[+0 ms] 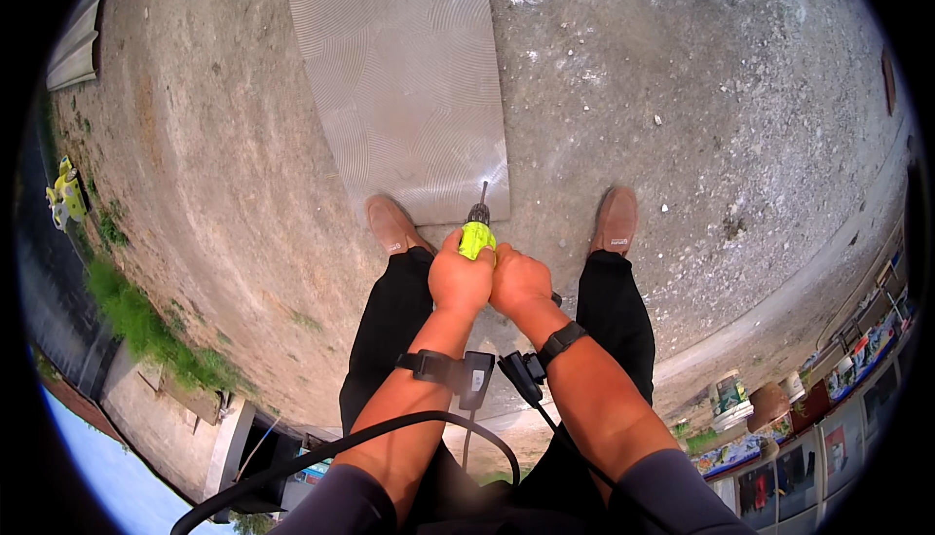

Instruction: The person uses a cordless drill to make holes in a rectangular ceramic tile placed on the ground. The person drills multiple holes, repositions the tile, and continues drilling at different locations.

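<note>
A power drill with a bright yellow-green body and a black chuck is held out in front of me, its long bit pointing away. My left hand wraps round the drill's left side. My right hand closes on it from the right, and a dark part of the tool shows past that hand. Beyond the chuck, the bit overlaps the near right part of a large grey sheet with a fine arced pattern, lying on the ground. Whether the tip touches the sheet I cannot tell.
My brown shoes stand apart, the left one at the sheet's near edge. Dark straps with small devices sit on my wrists, and a black cable loops across my left forearm. Gravelly ground surrounds the sheet; grass grows at left.
</note>
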Demonstrator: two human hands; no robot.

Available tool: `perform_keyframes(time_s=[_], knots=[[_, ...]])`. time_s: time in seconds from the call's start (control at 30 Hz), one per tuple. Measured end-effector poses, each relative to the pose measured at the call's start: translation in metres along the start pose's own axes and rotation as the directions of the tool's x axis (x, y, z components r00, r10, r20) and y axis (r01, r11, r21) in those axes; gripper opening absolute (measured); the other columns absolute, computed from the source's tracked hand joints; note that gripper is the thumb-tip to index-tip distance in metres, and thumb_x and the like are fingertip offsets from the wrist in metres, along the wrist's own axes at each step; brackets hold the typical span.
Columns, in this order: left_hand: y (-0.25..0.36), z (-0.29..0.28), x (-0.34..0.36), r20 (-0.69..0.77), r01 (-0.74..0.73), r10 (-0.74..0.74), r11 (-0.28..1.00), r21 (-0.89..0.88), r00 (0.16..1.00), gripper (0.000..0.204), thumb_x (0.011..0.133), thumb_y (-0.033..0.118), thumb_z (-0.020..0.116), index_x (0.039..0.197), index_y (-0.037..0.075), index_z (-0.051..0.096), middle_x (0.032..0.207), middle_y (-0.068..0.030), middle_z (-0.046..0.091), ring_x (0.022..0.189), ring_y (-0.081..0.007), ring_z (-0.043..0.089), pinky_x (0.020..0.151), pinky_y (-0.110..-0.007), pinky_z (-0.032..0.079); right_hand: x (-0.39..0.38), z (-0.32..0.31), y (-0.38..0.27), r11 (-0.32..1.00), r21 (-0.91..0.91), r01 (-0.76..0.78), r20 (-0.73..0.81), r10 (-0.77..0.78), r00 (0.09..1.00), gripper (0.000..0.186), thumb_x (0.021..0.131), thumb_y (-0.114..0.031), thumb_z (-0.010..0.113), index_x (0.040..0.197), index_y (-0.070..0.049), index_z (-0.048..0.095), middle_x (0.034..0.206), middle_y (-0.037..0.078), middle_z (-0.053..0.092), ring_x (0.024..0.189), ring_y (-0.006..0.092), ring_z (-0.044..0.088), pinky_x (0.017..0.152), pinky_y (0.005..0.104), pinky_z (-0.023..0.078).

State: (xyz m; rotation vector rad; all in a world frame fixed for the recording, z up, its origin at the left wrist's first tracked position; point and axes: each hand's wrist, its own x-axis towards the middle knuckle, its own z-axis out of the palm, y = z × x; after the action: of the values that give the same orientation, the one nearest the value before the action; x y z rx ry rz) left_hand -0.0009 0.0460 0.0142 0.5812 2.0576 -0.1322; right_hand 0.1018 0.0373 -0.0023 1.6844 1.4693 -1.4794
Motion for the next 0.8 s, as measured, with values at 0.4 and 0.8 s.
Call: perform_keyframes(time_s=[0.4,0.8], knots=[[-0.0031,0.0017,0.0010,-0.012,-0.012,0.012,1.000,0.004,1.000,0.056,0.081,0.028,0.072,0.127,-0.001,0.061,0.108,-0.0252,0.070,0.102,-0.0364,0.068,0.089,-0.040,0.053,-0.0002,0.0009,-0.0002,1.000,-0.006,0.008,-0.006,-0.008,1.000,0.017,0.086,-0.019,0.060,0.096,-0.006,0.060,0.089,0.018,0.071,0.083,0.0356,0.071,0.074,0.0441,0.056],[-0.0035,0.0028,0.0012,-0.019,-0.009,0.009,1.000,-0.002,1.000,0.056,0.081,0.027,0.072,0.127,-0.003,0.060,0.110,-0.0255,0.069,0.103,-0.0356,0.068,0.090,-0.039,0.052,-0.0002,0.0002,0.0012,1.000,-0.001,0.029,-0.010,-0.029,1.000,0.017,0.086,-0.019,0.060,0.095,-0.005,0.060,0.087,0.018,0.071,0.081,0.0354,0.071,0.073,0.0442,0.056]])
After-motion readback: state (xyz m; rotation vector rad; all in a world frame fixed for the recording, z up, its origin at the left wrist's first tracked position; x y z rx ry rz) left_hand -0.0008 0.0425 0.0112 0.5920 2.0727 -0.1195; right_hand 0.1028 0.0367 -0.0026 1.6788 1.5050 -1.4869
